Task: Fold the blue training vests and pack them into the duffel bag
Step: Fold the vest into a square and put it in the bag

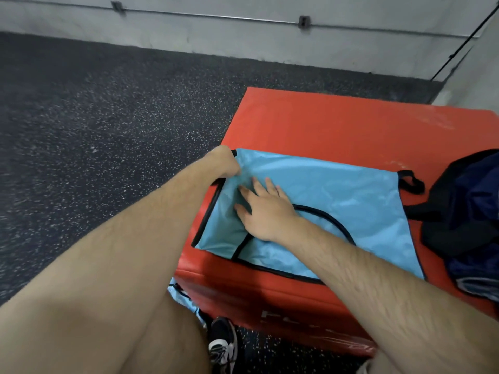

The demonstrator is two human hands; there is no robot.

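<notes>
A light blue training vest [345, 195] with black trim lies spread flat on a red padded box [324, 125]. My left hand [222, 164] grips the vest's far left corner at the box's left edge. My right hand [266, 210] lies flat on the vest with fingers spread, pressing the cloth just right of my left hand. A dark blue and black duffel bag [469, 211] sits on the right end of the box, partly cut off by the frame. More light blue fabric [185, 298] hangs below the box's near left corner; I cannot tell if it is another vest.
The box stands on dark speckled rubber flooring [94, 144] near a grey wall [243, 36] with a thin pipe along it. My shoe [222, 344] is on the floor in front of the box.
</notes>
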